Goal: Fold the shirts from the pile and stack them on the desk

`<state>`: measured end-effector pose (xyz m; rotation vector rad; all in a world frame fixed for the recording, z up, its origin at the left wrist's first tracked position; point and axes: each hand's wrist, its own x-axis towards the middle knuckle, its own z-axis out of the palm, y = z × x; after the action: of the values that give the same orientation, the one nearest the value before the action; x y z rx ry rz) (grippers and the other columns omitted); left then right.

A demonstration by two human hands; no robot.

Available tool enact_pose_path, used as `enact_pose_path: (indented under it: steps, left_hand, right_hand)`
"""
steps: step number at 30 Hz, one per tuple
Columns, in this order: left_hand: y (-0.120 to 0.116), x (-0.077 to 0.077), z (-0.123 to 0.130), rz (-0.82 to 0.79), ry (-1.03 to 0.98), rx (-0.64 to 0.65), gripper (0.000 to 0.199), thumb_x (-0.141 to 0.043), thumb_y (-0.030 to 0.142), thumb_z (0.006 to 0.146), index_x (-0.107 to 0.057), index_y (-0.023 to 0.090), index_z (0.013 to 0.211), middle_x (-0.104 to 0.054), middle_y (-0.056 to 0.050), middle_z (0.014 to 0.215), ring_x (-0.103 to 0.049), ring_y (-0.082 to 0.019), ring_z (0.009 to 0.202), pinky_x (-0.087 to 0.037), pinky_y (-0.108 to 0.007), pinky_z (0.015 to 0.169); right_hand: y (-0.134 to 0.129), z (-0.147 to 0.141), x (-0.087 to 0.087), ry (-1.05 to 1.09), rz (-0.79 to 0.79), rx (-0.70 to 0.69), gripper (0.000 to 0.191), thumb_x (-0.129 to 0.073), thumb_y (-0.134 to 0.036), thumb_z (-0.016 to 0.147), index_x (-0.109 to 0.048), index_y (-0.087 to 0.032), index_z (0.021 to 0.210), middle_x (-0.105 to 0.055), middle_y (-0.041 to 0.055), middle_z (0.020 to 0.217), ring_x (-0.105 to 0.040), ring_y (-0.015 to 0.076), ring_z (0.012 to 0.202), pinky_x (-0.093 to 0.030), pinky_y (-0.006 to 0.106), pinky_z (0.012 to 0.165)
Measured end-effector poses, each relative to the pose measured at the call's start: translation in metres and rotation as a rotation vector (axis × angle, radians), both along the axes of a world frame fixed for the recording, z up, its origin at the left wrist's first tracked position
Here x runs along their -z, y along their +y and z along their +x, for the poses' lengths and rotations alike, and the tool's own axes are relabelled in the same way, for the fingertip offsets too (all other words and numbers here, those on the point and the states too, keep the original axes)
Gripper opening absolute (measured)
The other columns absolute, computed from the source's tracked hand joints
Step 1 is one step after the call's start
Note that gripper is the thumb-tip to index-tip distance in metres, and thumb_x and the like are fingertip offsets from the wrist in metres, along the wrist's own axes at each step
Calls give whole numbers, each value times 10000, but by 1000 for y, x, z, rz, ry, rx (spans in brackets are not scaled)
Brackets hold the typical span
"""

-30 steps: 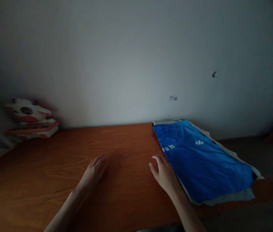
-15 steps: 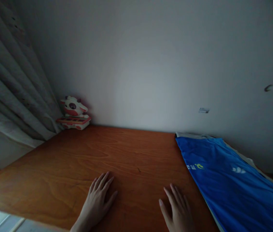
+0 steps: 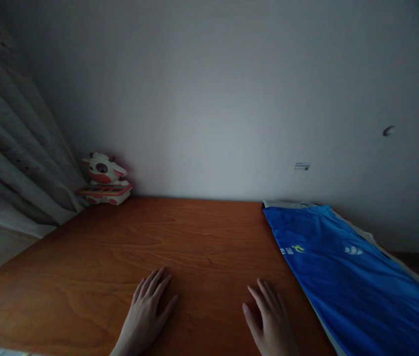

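Note:
My left hand (image 3: pixel 146 314) lies palm down on the brown wooden table (image 3: pixel 202 232), near its front edge, fingers stretched out and holding nothing. To its right, my right hand (image 3: pixel 271 319) also rests over the wood with its fingers and thumb apart, and it too holds nothing. A blue cloth (image 3: pixel 346 267) with white and yellow-green prints is spread along the right side of the table, just beyond my right hand. Neither hand touches it.
A white and red cow toy with a small keyboard (image 3: pixel 105 180) stands at the back left corner, beside a pale curtain (image 3: pixel 13 133). Behind the table rises a grey wall (image 3: pixel 209 99) with a small label (image 3: pixel 302 166) and a hook-like thing (image 3: pixel 388 131).
The view has turned slightly, so the cloth, label and toy appear further left. Both hands keep nearly the same pose, spread over the table.

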<state>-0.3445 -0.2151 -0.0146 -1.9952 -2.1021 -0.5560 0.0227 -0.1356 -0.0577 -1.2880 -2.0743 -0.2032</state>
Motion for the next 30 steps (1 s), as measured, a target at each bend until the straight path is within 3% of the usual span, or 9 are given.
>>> enact_pose_path:
  steps: [5, 11, 16, 19, 24, 27, 30]
  left_hand:
    - [2, -7, 1, 18, -108, 14, 496, -598, 509, 906, -661, 291, 1347, -579, -84, 1493, -526, -342, 1389, -413, -591, 1164]
    - [-28, -30, -26, 23, -649, 14, 393, -495, 548, 948, -732, 306, 1146, -744, -25, 1252, -695, -284, 1184, -565, -441, 1052]
    - [-44, -27, -50, 62, -814, -91, 441, -524, 626, 907, -719, 280, 1098, -772, -48, 1173, -725, -306, 1115, -589, -449, 1009]
    - [-30, -22, -41, 31, -667, -55, 423, -519, 575, 924, -702, 257, 1135, -751, -77, 1198, -718, -294, 1117, -580, -452, 1015]
    - [2, -20, -9, -63, -170, 85, 449, -494, 464, 959, -624, 270, 1343, -575, -112, 1486, -546, -341, 1353, -487, -588, 1075]
    - [30, -24, -1, -91, -60, 263, 443, -479, 420, 986, -579, 273, 1392, -553, -112, 1507, -543, -324, 1354, -478, -570, 1082]
    - [73, -24, 4, -43, -33, 345, 408, -474, 421, 994, -606, 257, 1344, -606, -123, 1436, -604, -319, 1268, -509, -549, 1044]
  right_hand:
    - [-3, -2, -7, 18, -13, -4, 450, -516, -519, 981, -671, -227, 1287, -603, 149, 1449, -569, 372, 1331, -486, 617, 1064]
    - [-7, -2, -12, 43, -82, -10, 456, -521, -523, 980, -659, -231, 1302, -592, 137, 1464, -536, 364, 1365, -450, 619, 1099]
    - [-8, -3, -14, 66, -106, -16, 466, -529, -521, 979, -658, -212, 1302, -585, 151, 1469, -526, 362, 1374, -427, 621, 1118]
    - [-9, -4, -17, 77, -131, -8, 453, -522, -512, 983, -662, -221, 1300, -573, 144, 1484, -517, 355, 1384, -414, 616, 1133]
    - [-13, -7, -29, 59, -173, 7, 414, -539, -452, 988, -653, -222, 1312, -557, 132, 1501, -495, 340, 1407, -403, 604, 1153]
    - [-16, -10, -38, 66, -211, 30, 401, -555, -419, 982, -652, -214, 1313, -541, 129, 1517, -469, 338, 1428, -386, 597, 1171]
    - [-18, -13, -45, 88, -240, 36, 391, -576, -382, 968, -653, -206, 1309, -539, 132, 1519, -455, 336, 1438, -374, 598, 1180]
